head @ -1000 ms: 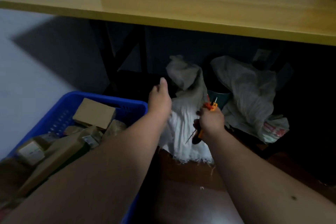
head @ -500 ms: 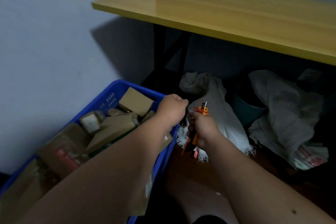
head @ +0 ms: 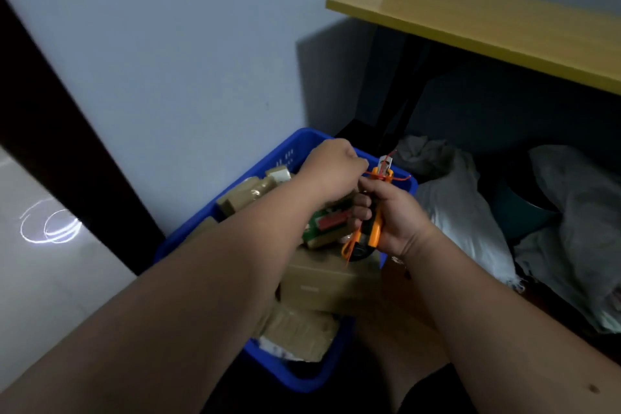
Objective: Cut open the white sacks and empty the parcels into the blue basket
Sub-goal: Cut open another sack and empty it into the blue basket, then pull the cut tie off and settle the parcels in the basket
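here the right hand (head: 391, 215) grips an orange-handled cutter (head: 376, 212) upright over the blue basket (head: 295, 148), blade end up, probably to keep the edge clear of the parcels (head: 322, 282) piled below. the left hand (head: 331, 175) is curled, fingertips pinching at a thin red strand (head: 401, 177) caught near the blade, seemingly to pull it free. the white sacks (head: 460, 212) lie slumped on the floor under the yellow table (head: 504, 23), just right of the basket, one looking limp. both forearms cover much of the basket, the blade is too small to read, and the sacks' contents are hidden in the shadow.
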